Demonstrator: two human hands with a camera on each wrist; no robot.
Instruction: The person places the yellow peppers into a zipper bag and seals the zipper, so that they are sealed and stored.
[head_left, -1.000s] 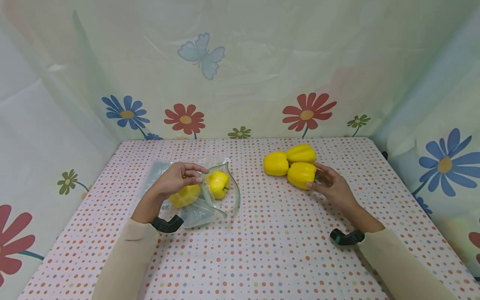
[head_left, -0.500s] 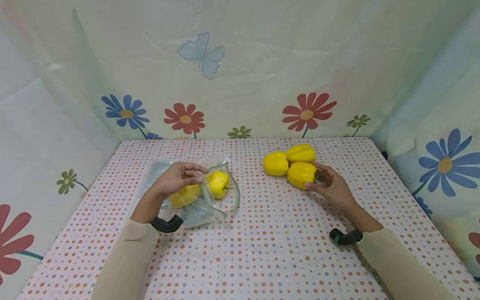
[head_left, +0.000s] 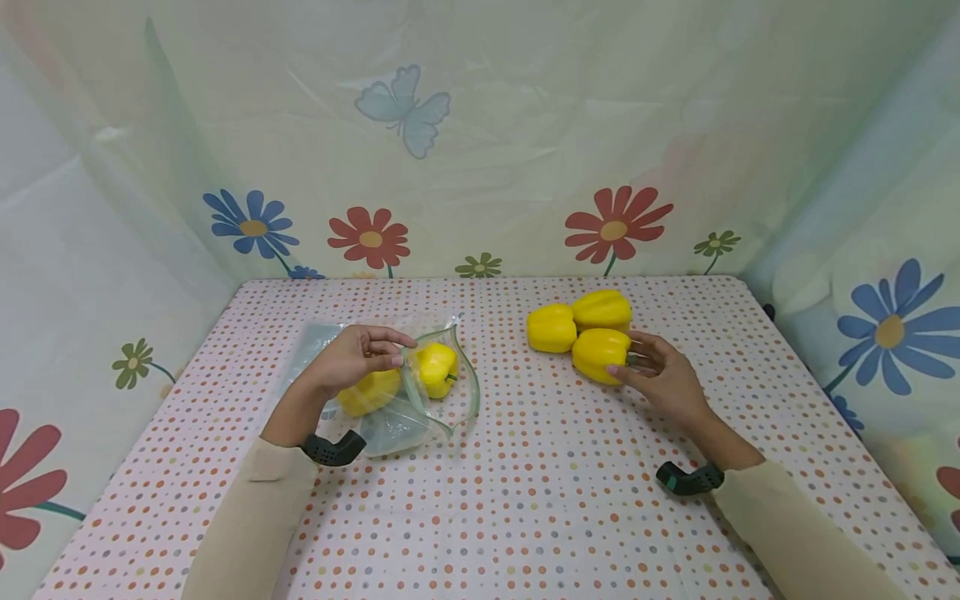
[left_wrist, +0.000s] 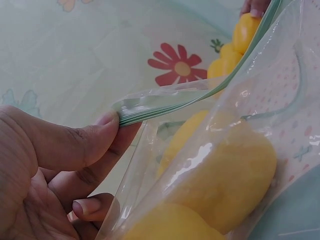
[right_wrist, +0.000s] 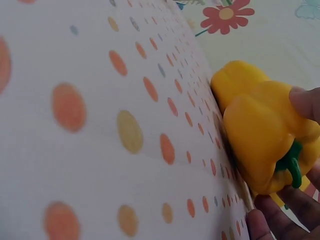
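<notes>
Left hand (head_left: 352,360) on the bag (head_left: 393,431), right hand (head_left: 667,382) on a yellow pepper (head_left: 600,357)

In the head view I find the yellow pepper toward the right of the dotted tabletop (head_left: 480,517), on its side, bright and glossy. The right thumb and fingers pinch it at the stem end. A left pepper (head_left: 551,328) and a back pepper (head_left: 602,310) lie close against it, equally bright. The bag lies to the left, clear, its mouth facing right and edged by a green band (head_left: 474,392). A deeper pepper (head_left: 369,395) looks dulled through the film; the mouth pepper (head_left: 437,367) glows brighter, stem outward.

In the left wrist view I see thumb and index finger pinching the green band, the other fingers bent below. White glare streaks the film over pale yellow curves.

In the right wrist view the yellow pepper turns a warmer yellow, plump and lobed, with a hooked green stem (right_wrist: 295,167). The thumb presses one side, spread fingers the other. I cannot tell whether it clears the tabletop.
</notes>
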